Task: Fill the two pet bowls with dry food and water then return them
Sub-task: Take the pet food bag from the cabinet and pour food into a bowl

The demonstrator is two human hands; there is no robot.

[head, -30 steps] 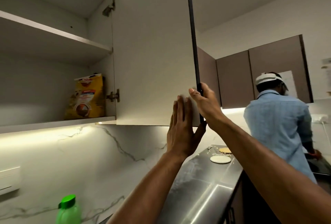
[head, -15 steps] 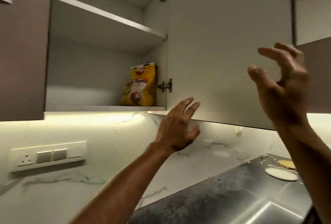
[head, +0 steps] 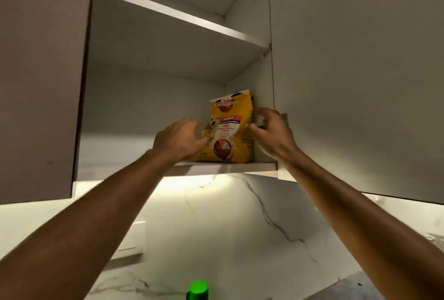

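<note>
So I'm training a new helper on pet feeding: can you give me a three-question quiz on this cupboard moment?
1. True or false: the yellow food bag stands on the lower shelf of the open cupboard.
2. Which side of the shelf is the bag on? A) far left B) middle C) right, near the cupboard door
3. Fill in: the cap of the bottle at the bottom edge of the view is ____.

Key
1. True.
2. C. The left hand and right hand flank the bag; a firm grip isn't clear.
3. Green.
</note>
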